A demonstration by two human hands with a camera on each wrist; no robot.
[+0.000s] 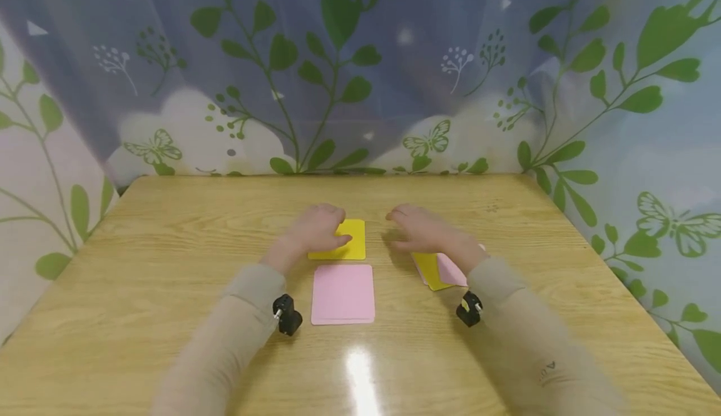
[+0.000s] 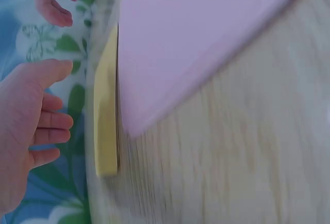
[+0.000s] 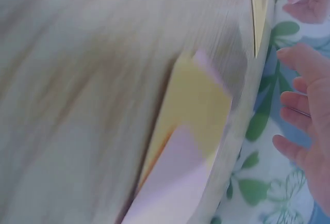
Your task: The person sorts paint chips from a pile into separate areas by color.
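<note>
My left hand (image 1: 317, 228) hovers over a yellow stack of square cards (image 1: 355, 248), its fingers loose and holding nothing. In the left wrist view the same hand (image 2: 23, 126) shows a gap between thumb and fingers. Nearer to me lies a neat pink stack of square cards (image 1: 342, 294). My right hand (image 1: 422, 229), also holding nothing, is over the far edge of a loose pile to the right. That pile has a yellow card (image 1: 428, 269) with a pink card (image 1: 450, 272) lying across it; my right wrist and hand hide part of it.
A wooden table (image 1: 197, 216) carries the cards. Behind it and along both sides hangs a leaf-patterned curtain (image 1: 338, 91). Each wrist wears a small black camera, one on the left (image 1: 288, 314) and one on the right (image 1: 469, 309).
</note>
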